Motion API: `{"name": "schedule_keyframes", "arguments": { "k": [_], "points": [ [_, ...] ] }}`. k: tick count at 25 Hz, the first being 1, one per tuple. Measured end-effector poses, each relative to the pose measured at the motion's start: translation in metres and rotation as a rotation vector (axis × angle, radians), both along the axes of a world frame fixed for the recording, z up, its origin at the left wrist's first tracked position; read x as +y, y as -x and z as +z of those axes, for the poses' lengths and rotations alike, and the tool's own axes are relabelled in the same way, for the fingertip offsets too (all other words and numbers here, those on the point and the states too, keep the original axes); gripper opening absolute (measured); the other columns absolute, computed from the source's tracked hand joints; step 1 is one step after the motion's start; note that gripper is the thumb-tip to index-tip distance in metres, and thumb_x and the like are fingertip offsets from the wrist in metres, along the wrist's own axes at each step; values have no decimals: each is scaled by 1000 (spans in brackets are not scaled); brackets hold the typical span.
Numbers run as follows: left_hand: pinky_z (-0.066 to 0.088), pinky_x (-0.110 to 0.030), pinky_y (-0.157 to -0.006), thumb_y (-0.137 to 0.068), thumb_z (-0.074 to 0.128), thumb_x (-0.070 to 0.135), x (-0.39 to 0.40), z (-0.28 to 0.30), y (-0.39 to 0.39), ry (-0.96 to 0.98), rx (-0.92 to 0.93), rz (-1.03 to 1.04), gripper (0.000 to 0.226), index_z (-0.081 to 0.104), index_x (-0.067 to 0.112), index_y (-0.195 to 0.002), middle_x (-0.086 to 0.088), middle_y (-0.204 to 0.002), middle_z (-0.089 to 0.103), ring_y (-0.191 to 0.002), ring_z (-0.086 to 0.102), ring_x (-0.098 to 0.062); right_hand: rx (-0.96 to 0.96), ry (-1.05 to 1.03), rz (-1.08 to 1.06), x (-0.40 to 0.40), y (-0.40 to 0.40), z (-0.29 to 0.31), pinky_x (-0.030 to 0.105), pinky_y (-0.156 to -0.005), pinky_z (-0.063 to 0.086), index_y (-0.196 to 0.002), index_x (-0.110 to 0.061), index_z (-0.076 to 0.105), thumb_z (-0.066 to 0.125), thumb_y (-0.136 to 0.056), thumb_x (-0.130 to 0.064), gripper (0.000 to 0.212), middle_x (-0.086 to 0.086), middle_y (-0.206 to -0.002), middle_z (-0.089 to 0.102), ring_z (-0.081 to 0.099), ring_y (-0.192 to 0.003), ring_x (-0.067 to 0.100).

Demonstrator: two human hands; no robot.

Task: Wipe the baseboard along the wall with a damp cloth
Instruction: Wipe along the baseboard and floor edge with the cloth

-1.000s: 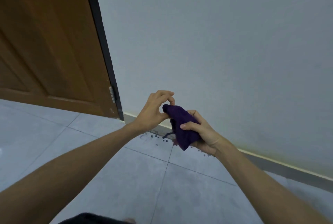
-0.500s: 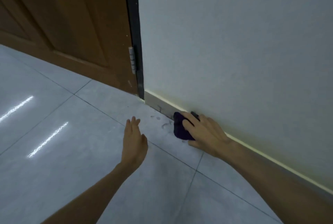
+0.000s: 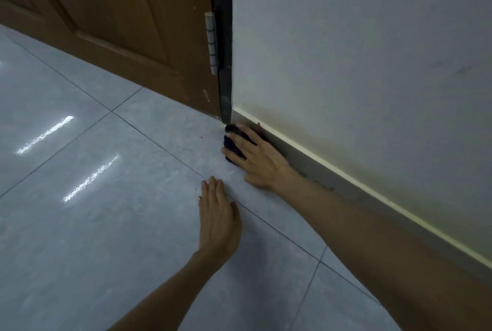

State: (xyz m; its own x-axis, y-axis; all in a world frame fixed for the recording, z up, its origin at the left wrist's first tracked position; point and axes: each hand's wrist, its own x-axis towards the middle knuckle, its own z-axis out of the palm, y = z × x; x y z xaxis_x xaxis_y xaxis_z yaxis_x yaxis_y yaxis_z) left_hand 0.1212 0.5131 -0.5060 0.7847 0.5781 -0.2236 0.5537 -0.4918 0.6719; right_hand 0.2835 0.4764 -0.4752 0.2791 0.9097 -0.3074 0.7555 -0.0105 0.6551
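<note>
Grey floor tiles (image 3: 106,224): my right hand (image 3: 255,156) has slid the cloth (image 3: 231,144), pressed under flat fingers, along baseboard (image 3: 346,186) to door frame (image 3: 225,37); corner reached. Left hand (image 3: 218,218) now flat, empty, w/ nothing held.

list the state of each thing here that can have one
dark purple cloth: bunched, pressed against the baseboard beside the door frame
right hand: spread over the cloth
left hand: flat on the tile floor, holding nothing
grey baseboard: smudged behind the forearm
brown wooden door: closed
</note>
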Motion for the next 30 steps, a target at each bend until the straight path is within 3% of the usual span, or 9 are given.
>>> {"name": "schedule_keyframes", "arguments": {
  "k": [3, 5, 7, 12, 16, 19, 23, 26, 30],
  "points": [
    [-14, -31, -115, -100, 22, 25, -3, -2, 0, -12, 45, -42, 56, 0, 7, -149, -7, -159, -12, -145, -17, -19, 100, -96, 38, -17, -4, -6, 52, -108, -31, -156, -15, 17, 36, -96, -41, 67, 23, -157, 23, 12, -148, 35],
    [-13, -31, -115, -101, 21, 26, -3, -1, 1, -13, 51, -45, 56, 0, 8, -149, -7, -159, -13, -145, -17, -17, 176, -157, 11, -43, -1, -6, 49, -116, -20, -147, -10, 41, 56, -86, -32, 66, 29, -140, 49, 38, -137, 40],
    [-13, -30, -115, -101, 21, 27, 0, -2, 3, -22, 52, -60, 55, 1, 9, -149, -6, -159, -12, -145, -16, -16, 255, -217, -12, -78, 5, -15, 50, -120, -6, -143, -4, 46, 63, -81, -28, 68, 34, -126, 57, 49, -126, 44],
    [-11, -26, -115, -100, 24, 26, 9, -8, 12, 9, 19, -90, 56, 1, 12, -149, -1, -159, -10, -142, -15, -7, 312, -372, -191, -115, 23, -30, 49, -121, -3, -144, -4, 44, 40, -89, -25, 59, 30, -121, 61, 55, -120, 41],
    [-10, -23, -114, -100, 25, 23, 11, -13, 16, 27, -19, -96, 56, 0, 13, -149, 2, -159, -9, -138, -15, 1, 309, -397, -205, -35, 15, -39, 47, -120, 5, -144, -6, 44, 30, -87, -24, 62, 33, -126, 58, 51, -124, 43],
    [-10, -21, -113, -100, 24, 24, 10, -13, 16, 31, -20, -93, 56, -1, 13, -149, 3, -159, -9, -138, -15, 2, 346, -329, -268, 10, 9, -30, 46, -119, 0, -146, -8, 40, 29, -90, -33, 63, 30, -129, 57, 49, -126, 40],
    [-10, -22, -114, -100, 23, 26, 15, -14, 22, -31, 6, -129, 56, 0, 14, -150, 2, -159, -8, -140, -14, -1, 409, -460, -230, -44, 14, -29, 41, -104, 29, -137, -3, 53, 36, -89, -46, 66, 26, -111, 67, 61, -106, 35],
    [-11, -21, -113, -101, 22, 24, 17, -16, 24, -38, 8, -146, 55, -1, 15, -149, 4, -159, -9, -140, -16, -1, 419, -466, -282, -98, 31, -26, 42, -85, 38, -138, -4, 53, 40, -89, -48, 66, 23, -110, 68, 61, -106, 33],
    [-9, -18, -115, -101, 21, 20, 9, -16, 28, 56, -67, -71, 54, -1, 17, -150, 13, -155, -6, -137, -13, 7, 490, -598, -522, -49, 47, -41, 45, -77, 50, -131, -12, 60, 39, -86, -36, 55, 25, -115, 65, 58, -108, 37]
  ]
}}
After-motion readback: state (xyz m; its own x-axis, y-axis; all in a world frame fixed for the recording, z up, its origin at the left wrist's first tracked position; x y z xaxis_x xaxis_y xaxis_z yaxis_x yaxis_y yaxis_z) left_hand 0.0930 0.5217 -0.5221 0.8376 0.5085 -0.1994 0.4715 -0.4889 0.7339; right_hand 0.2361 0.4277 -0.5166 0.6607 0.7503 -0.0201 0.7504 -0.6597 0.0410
